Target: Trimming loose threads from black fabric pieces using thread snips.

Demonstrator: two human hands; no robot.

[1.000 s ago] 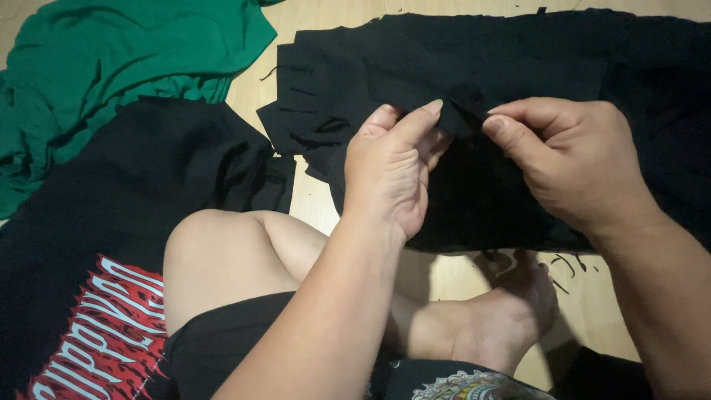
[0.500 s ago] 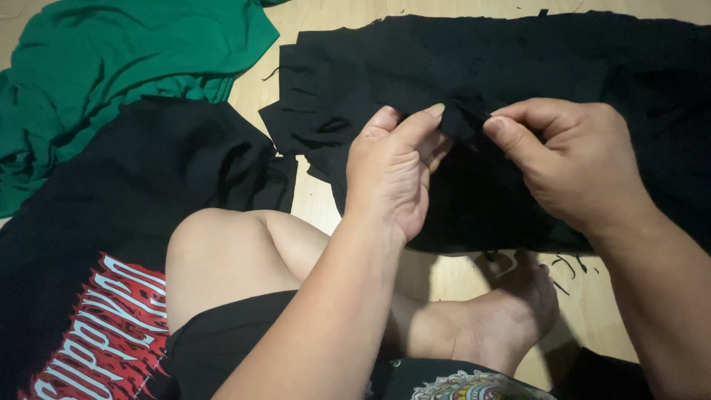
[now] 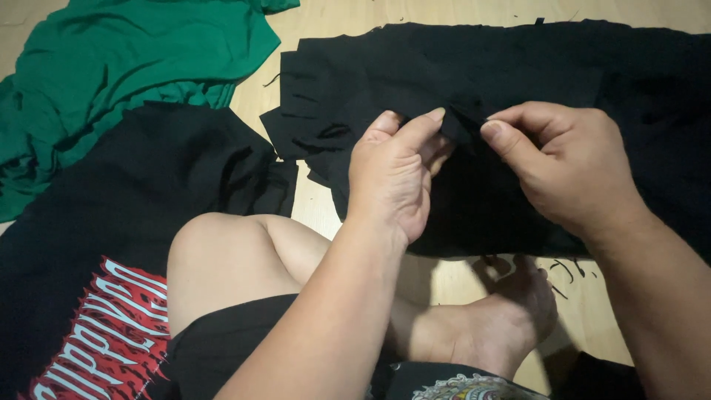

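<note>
A black cloth (image 3: 459, 74) lies spread on the wooden floor, its left edge cut into several fringe strips. My left hand (image 3: 392, 178) pinches one strip of this cloth between thumb and fingers. Close beside it, my right hand (image 3: 563, 170) pinches the same bit of cloth, thumb and forefinger pressed together. The two hands nearly touch at the fingertips over the middle of the cloth. What the fingers do with the strip is hidden by the hands.
A green garment (image 3: 111, 67) lies crumpled at the upper left. A black shirt with a red and white print (image 3: 96, 281) covers the floor at the lower left. My bent knee (image 3: 222, 259) and bare foot (image 3: 503, 318) rest on the wooden floor (image 3: 318, 207).
</note>
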